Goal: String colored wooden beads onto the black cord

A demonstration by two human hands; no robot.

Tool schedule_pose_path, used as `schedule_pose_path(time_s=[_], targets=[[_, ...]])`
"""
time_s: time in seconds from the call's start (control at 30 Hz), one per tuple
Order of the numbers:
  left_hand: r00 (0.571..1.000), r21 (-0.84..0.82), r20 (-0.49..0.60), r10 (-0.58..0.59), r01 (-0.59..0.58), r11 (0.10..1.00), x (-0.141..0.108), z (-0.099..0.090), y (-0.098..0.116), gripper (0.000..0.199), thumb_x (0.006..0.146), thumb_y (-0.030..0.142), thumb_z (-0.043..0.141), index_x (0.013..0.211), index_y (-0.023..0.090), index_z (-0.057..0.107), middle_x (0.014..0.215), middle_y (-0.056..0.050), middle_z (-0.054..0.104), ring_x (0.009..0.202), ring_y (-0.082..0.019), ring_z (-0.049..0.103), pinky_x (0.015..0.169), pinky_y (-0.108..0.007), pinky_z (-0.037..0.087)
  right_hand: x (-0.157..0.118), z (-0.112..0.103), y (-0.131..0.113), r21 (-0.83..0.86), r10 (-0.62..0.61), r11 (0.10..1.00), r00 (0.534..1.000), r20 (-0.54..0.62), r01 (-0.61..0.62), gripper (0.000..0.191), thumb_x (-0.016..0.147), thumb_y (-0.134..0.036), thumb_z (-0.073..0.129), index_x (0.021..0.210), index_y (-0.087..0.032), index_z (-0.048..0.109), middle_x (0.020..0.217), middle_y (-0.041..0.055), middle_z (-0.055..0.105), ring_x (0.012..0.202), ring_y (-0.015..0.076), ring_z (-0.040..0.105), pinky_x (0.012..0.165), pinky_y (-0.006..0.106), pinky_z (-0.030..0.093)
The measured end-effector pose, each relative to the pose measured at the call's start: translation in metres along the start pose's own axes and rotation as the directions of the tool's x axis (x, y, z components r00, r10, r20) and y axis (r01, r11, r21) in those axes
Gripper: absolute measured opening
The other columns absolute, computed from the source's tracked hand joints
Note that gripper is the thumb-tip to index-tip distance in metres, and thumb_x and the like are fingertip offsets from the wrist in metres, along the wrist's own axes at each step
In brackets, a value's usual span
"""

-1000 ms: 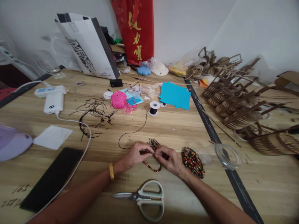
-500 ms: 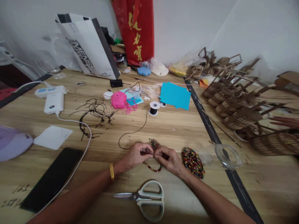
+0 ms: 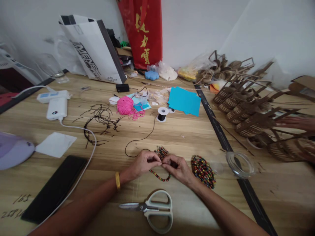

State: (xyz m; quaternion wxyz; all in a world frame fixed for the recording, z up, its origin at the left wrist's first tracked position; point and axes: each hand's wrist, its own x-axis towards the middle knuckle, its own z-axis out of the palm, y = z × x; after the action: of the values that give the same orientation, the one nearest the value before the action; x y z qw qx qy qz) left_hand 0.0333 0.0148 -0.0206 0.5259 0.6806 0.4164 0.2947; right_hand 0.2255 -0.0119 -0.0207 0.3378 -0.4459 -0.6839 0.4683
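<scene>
My left hand (image 3: 147,162) and my right hand (image 3: 177,166) meet fingertip to fingertip over the table, both pinched closed. Between them runs what looks like the thin cord of a string of multicoloured beads (image 3: 161,177); the exact spot is hidden by the fingers. Part of the strand loops below the hands, and more beads (image 3: 161,151) lie just beyond them. Black cord (image 3: 131,141) curves from a white-flanged spool (image 3: 162,114) to behind my left hand. A coil of similar beads (image 3: 203,171) rests right of my right hand. Closer to me lie scissors (image 3: 157,209) with pale handles.
Cut black cords (image 3: 98,123), pink yarn (image 3: 125,105) and blue sheets (image 3: 185,101) lie farther back. A phone (image 3: 55,188) and a white cable (image 3: 94,141) are at left. Wicker baskets (image 3: 253,121), a clear ring (image 3: 240,165) and another person's hand (image 3: 296,123) are at right.
My hands stay almost in place, still pinching together. At the right, the other person's hand has moved left among the baskets, and the nearest basket has shifted slightly.
</scene>
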Motion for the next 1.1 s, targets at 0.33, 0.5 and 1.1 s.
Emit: schedule_pose_path(time_s=[0.33, 0.5, 1.1], targets=[[0.967, 0.142, -0.036, 0.254, -0.246, 0.959, 0.0013, -0.0006, 0.0029, 0.008, 0.072, 0.015, 0.069, 0.065, 0.014, 0.068, 0.067, -0.003, 0.068, 0.068, -0.014, 0.060, 0.069, -0.025, 0.045, 0.0024, -0.0021, -0.0036, -0.053, -0.187, 0.981, 0.982, 0.014, 0.187, 0.014, 0.086, -0.030, 0.059, 0.085, -0.017, 0.063, 0.078, 0.0046, 0.059, 0.072, 0.0147, 0.053, 0.064, 0.025, 0.042], [0.970, 0.126, -0.073, 0.232, -0.222, 0.967, 0.0009, -0.0019, 0.0034, 0.006, 0.074, 0.016, 0.068, 0.069, 0.014, 0.068, 0.070, -0.004, 0.067, 0.068, -0.014, 0.059, 0.067, -0.024, 0.045, 0.0021, -0.0018, -0.0068, -0.072, -0.211, 0.975, 0.977, -0.005, 0.210, 0.012, 0.086, -0.027, 0.057, 0.080, -0.017, 0.061, 0.080, 0.0053, 0.058, 0.072, 0.0150, 0.053, 0.064, 0.026, 0.042], [0.968, 0.206, -0.147, 0.205, -0.172, 0.963, 0.0021, -0.0046, 0.0032, 0.007, 0.077, 0.014, 0.063, 0.071, 0.014, 0.066, 0.070, -0.004, 0.066, 0.068, -0.014, 0.059, 0.066, -0.025, 0.044, 0.0016, -0.0017, -0.0033, -0.050, -0.086, 0.995, 0.995, -0.047, 0.084, 0.019, 0.089, -0.031, 0.053, 0.079, -0.016, 0.061, 0.072, 0.0029, 0.057, 0.067, 0.0138, 0.052, 0.062, 0.024, 0.041]])
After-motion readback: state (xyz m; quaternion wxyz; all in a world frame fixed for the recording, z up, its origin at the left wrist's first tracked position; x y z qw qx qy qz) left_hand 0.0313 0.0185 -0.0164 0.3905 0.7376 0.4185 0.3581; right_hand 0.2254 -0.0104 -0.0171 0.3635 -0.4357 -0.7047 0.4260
